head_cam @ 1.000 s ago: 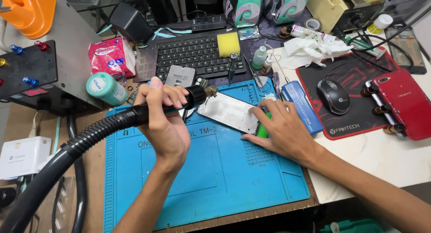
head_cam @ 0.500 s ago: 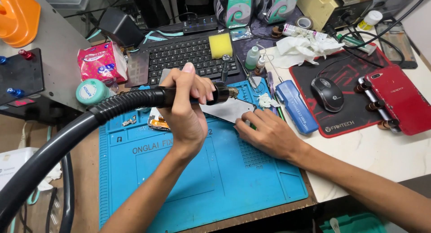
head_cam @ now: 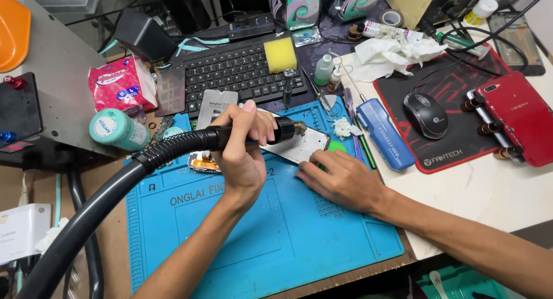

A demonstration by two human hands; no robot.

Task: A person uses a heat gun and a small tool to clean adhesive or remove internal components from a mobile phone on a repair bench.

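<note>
The left hand (head_cam: pixel 245 152) was clamped around the one hot-air handpiece (head_cam: pixel 271 132), its metal nozzle poking out just past the fingertips over the single phone panel (head_cam: pixel 299 146), while the right hand (head_cam: pixel 343 178), fingers flat and spread, pressed that panel's near edge against the blue repair mat (head_cam: pixel 276 235). Beyond the right hand lay one computer mouse (head_cam: pixel 425 114), one red phone (head_cam: pixel 515 117) and one blue case (head_cam: pixel 383 132); two small dropper bottles (head_cam: pixel 325 68) stood beyond the nozzle. The handpiece's black corrugated hose (head_cam: pixel 98 212) ran off the bottom-left edge, and the left hand hid much of the panel.
</note>
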